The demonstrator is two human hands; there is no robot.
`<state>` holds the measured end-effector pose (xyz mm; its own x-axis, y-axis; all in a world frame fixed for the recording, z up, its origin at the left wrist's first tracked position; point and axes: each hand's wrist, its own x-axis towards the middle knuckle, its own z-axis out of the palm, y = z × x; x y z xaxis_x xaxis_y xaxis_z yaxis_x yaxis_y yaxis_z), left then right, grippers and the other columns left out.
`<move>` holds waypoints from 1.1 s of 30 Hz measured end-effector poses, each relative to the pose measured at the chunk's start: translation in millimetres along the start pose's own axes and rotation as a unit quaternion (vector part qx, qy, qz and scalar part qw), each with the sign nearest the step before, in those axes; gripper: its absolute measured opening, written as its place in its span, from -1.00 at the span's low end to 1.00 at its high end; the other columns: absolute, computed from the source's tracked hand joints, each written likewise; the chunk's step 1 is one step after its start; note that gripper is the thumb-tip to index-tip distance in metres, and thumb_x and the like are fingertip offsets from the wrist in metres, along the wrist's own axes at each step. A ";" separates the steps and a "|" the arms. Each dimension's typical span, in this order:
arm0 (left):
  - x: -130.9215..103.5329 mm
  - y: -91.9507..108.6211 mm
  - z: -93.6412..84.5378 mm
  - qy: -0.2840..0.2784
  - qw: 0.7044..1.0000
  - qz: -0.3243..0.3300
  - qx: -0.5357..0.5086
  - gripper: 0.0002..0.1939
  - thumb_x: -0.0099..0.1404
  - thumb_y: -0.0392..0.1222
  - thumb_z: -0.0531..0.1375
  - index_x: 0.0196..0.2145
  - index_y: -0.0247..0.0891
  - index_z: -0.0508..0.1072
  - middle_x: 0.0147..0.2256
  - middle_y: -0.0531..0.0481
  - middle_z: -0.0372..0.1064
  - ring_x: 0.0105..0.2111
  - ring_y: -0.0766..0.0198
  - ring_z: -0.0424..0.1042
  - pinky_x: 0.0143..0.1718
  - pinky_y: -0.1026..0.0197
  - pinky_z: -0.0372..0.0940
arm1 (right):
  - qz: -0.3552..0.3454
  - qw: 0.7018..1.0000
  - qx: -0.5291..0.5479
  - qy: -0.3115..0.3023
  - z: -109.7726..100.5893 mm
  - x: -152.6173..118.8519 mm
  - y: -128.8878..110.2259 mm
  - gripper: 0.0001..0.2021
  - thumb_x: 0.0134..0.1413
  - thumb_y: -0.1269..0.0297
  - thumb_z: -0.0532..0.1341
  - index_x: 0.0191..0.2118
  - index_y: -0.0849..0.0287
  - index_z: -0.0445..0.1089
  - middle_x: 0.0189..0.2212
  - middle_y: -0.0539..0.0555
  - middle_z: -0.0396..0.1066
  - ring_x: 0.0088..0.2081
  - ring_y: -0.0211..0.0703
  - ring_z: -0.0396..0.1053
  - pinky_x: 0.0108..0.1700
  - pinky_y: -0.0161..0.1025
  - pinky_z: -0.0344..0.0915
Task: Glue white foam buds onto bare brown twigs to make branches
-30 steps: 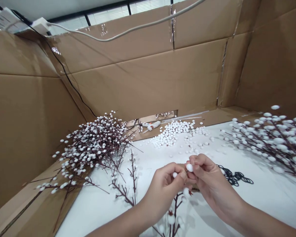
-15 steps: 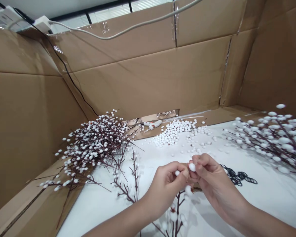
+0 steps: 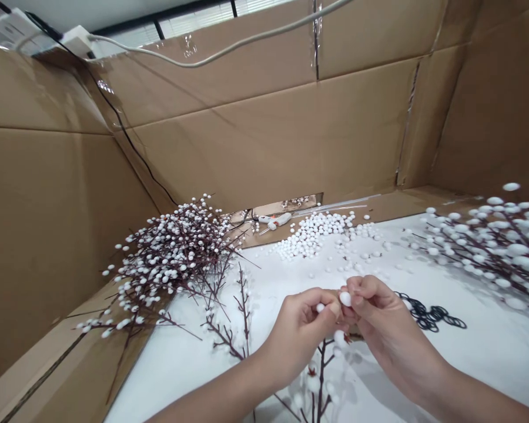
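My left hand (image 3: 297, 335) is closed, with a small white artificial berry (image 3: 320, 307) showing between its thumb and fingers. Fingertips of my right hand (image 3: 383, 320) pinch another white berry (image 3: 345, 299). The two hands meet at the fingertips, which hide part of what lies between them. Just below hangs a further berry with a reddish-brown calyx (image 3: 340, 339). Under the hands, a brown artificial branch (image 3: 321, 376) carries some white berries and rises from the bottom edge.
Bare-tipped twigs (image 3: 243, 305) lie left of my hands, before a heap of berry branches (image 3: 171, 247). Loose white berries (image 3: 315, 232) are piled at the back, near a glue gun (image 3: 274, 221). Black rings (image 3: 432, 317) and more berry branches (image 3: 502, 241) are at right. Cardboard walls (image 3: 264, 135) surround the table.
The whole view has shifted slightly, with things sitting a little further right. My hands keep nearly the same pose, still pinching the berries.
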<state>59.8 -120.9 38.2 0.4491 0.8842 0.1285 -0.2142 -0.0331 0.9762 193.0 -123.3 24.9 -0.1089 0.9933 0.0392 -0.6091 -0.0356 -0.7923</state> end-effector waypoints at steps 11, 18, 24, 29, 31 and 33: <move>0.8 -4.9 2.1 0.053 0.998 -0.018 -0.024 -0.81 0.19 -0.14 0.15 -0.48 -0.33 0.36 -0.48 0.02 0.31 -0.44 0.36 0.30 -0.34 0.28 0.25 | 0.014 1.000 -0.007 -0.018 -4.3 6.7 3.7 -0.75 -0.22 0.09 0.35 -0.51 0.09 0.33 -0.54 -0.10 0.18 -0.56 -0.34 0.16 -0.58 -0.37 0.21; 5.0 -9.5 -2.3 0.062 0.997 -0.031 -0.033 -0.76 0.20 -0.11 0.14 -0.50 -0.34 0.39 -0.47 -0.05 0.40 -0.45 0.33 0.34 -0.36 0.29 0.25 | 0.013 0.999 -0.034 -0.007 -6.3 10.8 -3.7 -0.74 -0.03 -0.01 0.21 -0.24 -0.02 0.41 -0.12 0.03 0.33 -0.04 -0.17 0.22 -0.19 -0.32 0.28; 4.9 -12.8 -3.8 0.059 0.997 -0.032 -0.041 -0.77 0.21 -0.14 0.12 -0.51 -0.33 0.42 -0.50 -0.04 0.42 -0.46 0.28 0.38 -0.40 0.27 0.27 | 0.064 0.991 -0.075 -0.091 -11.7 14.6 1.2 -0.73 -0.04 0.08 0.26 -0.18 -0.01 0.37 -0.33 -0.02 0.38 -0.46 -0.33 0.27 -0.44 -0.31 0.31; 3.2 -10.1 -0.6 0.049 0.999 -0.022 -0.011 -0.75 0.22 -0.14 0.11 -0.51 -0.33 0.44 -0.50 -0.05 0.43 -0.45 0.28 0.39 -0.38 0.28 0.27 | 0.070 0.989 -0.071 -0.108 -13.2 17.1 5.9 -0.76 -0.10 0.10 0.30 -0.37 0.15 0.36 -0.71 -0.14 0.22 -0.64 -0.39 0.14 -0.51 -0.34 0.24; 1.7 -8.2 0.4 0.053 0.998 -0.020 -0.001 -0.74 0.22 -0.15 0.10 -0.51 -0.33 0.45 -0.50 -0.04 0.43 -0.46 0.30 0.38 -0.37 0.28 0.28 | 0.061 0.990 -0.073 -0.101 -13.8 18.0 7.4 -0.72 -0.16 0.09 0.32 -0.39 0.17 0.36 -0.72 -0.13 0.24 -0.65 -0.38 0.14 -0.55 -0.34 0.21; 0.0 -7.0 0.6 0.057 0.998 -0.024 0.012 -0.74 0.22 -0.15 0.10 -0.51 -0.34 0.46 -0.51 -0.04 0.43 -0.48 0.31 0.38 -0.38 0.29 0.28 | 0.049 0.991 -0.076 -0.095 -14.6 18.7 9.3 -0.70 -0.20 0.08 0.35 -0.41 0.19 0.36 -0.73 -0.11 0.25 -0.67 -0.38 0.13 -0.58 -0.34 0.19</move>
<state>61.8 -121.0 31.5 0.3557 0.9326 0.0615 -0.1722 0.0007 0.9851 196.8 -103.5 9.4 -0.3164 0.9467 0.0603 -0.4652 -0.0995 -0.8796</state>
